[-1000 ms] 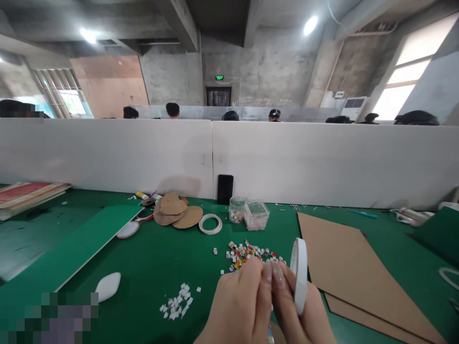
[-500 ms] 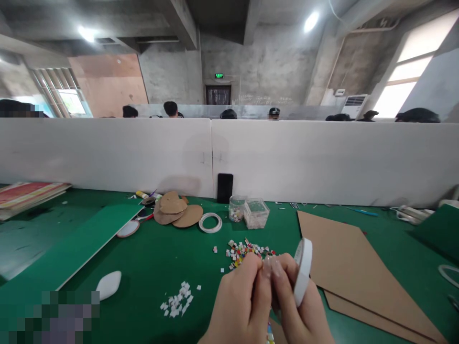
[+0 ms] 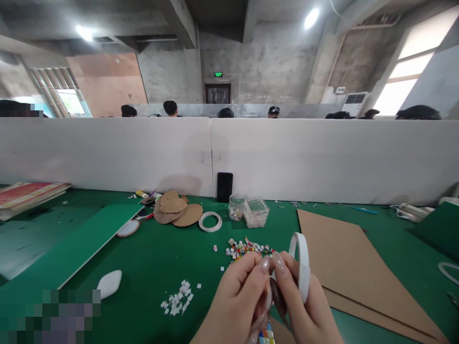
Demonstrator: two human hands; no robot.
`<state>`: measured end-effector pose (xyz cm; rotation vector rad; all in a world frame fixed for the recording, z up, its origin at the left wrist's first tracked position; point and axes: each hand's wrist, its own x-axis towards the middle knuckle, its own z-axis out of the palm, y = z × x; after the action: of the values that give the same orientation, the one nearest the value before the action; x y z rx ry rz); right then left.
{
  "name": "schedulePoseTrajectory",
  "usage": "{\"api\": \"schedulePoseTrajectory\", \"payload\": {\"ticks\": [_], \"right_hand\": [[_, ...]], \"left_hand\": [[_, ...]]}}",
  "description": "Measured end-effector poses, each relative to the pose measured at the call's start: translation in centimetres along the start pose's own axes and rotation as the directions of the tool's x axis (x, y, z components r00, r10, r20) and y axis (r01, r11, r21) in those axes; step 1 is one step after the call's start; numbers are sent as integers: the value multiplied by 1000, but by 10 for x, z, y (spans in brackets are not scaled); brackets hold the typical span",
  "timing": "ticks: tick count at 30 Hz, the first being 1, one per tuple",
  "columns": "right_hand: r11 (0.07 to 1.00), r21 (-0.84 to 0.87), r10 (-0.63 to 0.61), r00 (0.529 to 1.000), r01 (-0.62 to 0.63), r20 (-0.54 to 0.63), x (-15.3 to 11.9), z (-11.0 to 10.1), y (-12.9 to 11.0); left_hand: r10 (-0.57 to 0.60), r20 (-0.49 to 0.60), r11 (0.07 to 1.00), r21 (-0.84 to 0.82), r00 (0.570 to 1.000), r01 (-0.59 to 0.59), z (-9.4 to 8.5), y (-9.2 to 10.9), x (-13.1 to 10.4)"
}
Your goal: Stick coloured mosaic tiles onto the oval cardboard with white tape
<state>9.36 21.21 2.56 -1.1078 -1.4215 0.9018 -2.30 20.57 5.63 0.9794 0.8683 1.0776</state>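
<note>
Lying left of left hand: small white pieces. Left hand curled, fingertips close to right hand's; cannot tell whether pinch is closed or grips anything. Colored tiles just beyond hands; tiled piece below, between them. Right hand curled in, holding white ring upright at its right side. Brown boards farther right.

Craft workshop, bare concrete walls, green worktable, white partition, scattered mosaic tiles
</note>
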Motion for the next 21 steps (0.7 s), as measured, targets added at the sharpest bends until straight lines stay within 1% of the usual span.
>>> {"api": "schedulePoseTrajectory", "payload": {"ticks": [2, 3, 5, 7, 9, 11, 15, 18, 21], "right_hand": [[999, 6, 41, 999, -40, -36, -2, -1, 3], [998, 12, 57, 996, -56, -65, -3, -1, 4], [994, 41, 105, 989, -101, -101, -4, -2, 4], [983, 91, 166, 984, -159, -72, -3, -1, 1], [968, 147, 203, 979, -202, 3, -2, 0, -4], [958, 196, 202, 978, -210, 58, 0, 1, -9], [956, 212, 192, 979, -201, 61, 1, 2, -16], [962, 212, 168, 985, -174, 49, 1, 1, -16], [962, 231, 136, 988, -148, 69, 0, -1, -14]], "left_hand": [[-65, 48, 989, -132, 997, 70, 1, 1, 0], [-78, 65, 980, -177, 995, 88, 1, 2, 0], [-78, 87, 965, -244, 993, 98, 1, 5, -1], [-62, 87, 960, -267, 994, 83, 0, 10, -1], [-42, 65, 970, -236, 997, 57, -2, 15, -2], [-35, 46, 981, -187, 998, 43, -6, 19, -2], [-44, 36, 994, -98, 998, 48, -11, 25, -5], [-24, 14, 999, -27, 1000, 25, -15, 29, -9], [-1, -12, 999, 45, 1000, 1, -18, 33, -15]]}}
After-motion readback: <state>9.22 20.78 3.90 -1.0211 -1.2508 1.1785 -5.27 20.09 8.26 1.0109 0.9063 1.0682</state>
